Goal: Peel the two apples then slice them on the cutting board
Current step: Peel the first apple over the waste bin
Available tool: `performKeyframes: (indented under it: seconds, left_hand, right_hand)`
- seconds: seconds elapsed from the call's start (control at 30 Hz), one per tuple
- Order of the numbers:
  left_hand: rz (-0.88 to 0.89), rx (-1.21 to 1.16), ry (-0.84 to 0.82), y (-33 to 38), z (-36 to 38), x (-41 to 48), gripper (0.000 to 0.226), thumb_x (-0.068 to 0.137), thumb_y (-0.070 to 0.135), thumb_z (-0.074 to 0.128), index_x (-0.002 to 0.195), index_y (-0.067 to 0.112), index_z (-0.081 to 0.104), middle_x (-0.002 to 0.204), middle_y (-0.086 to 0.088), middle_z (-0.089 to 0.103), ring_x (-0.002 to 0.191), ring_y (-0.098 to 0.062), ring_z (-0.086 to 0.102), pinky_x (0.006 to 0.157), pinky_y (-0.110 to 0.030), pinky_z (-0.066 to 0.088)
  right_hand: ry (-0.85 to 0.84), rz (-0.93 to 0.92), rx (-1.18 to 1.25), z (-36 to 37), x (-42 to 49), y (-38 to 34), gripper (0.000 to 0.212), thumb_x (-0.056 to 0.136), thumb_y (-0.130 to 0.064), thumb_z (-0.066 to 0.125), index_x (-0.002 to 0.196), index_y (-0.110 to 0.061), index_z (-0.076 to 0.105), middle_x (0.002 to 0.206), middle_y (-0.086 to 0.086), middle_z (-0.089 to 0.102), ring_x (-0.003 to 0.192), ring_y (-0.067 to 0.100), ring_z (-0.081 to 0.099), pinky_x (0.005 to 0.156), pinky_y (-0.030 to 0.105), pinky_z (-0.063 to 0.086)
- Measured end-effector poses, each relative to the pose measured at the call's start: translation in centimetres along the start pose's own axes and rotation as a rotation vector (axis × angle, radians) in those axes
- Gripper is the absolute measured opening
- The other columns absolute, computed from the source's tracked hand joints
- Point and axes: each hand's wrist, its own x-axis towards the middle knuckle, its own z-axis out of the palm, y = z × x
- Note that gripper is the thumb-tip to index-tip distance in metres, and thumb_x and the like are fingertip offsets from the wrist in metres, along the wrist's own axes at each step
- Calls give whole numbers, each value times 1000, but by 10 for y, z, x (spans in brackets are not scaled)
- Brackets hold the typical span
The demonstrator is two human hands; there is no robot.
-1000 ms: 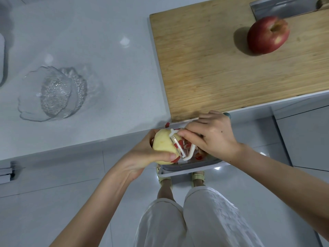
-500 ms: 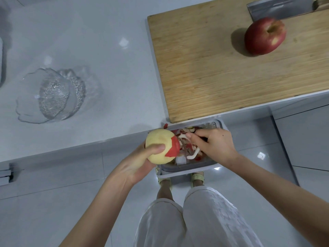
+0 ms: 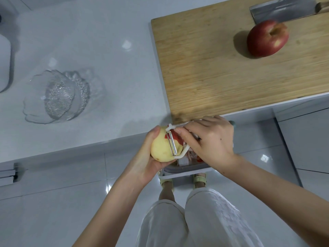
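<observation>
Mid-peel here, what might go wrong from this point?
The left hand cups the mostly peeled yellow apple with its thumb near the white peeler blade; a slip by the right hand could nick it. The apple sits off the counter, above the grey scrap bin, so a fumble could drop it there.

We see the first apple [image 3: 164, 146] just off the near left corner of the cutting board [image 3: 222, 68], mostly bare and pale yellow, with one red patch of skin left beside the white peeler [image 3: 173, 143], whose blade lies against it. The second apple [image 3: 267, 38] sits unpeeled and red toward the board's far right, stem hollow tilted right. A cleaver [image 3: 283, 9] lies on the board's far edge behind it.
</observation>
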Motion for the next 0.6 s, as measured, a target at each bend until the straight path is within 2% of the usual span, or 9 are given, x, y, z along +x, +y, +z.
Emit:
performKeyframes:
  seconds: [0.13,0.33,0.47,0.6]
  left_hand:
    - [49,117,-7,2,3,0,55,69,59,51,102,18,66,90,-7,73,83,-19,70,74,-38,56]
    - [28,207,-41,0,-2,-1,67,67,63,47,112,16,64,95,-10,73,86,-22,69,76,-42,57]
    - [-14,216,-75,-1,-6,-1,54,69,58,49,101,18,66,91,-9,73,83,-26,69,71,-41,57]
    - [-35,227,-109,-2,-5,-2,43,70,53,51,95,21,66,84,-6,74,77,-22,70,73,-43,56]
  right_hand:
    - [22,-53,-34,1,9,-3,43,92,-41,56,56,-20,65,48,-7,58,46,14,48,52,23,24]
    - [-32,-111,43,3,14,-1,39,89,-37,61,56,-17,62,47,-5,54,46,15,50,54,21,27]
    - [-89,-82,138,3,9,3,37,89,-35,59,58,-16,64,47,-5,55,47,14,51,54,20,26]
    - [-121,-27,221,4,1,6,39,92,-34,55,58,-16,64,49,-5,55,57,12,47,49,23,31]
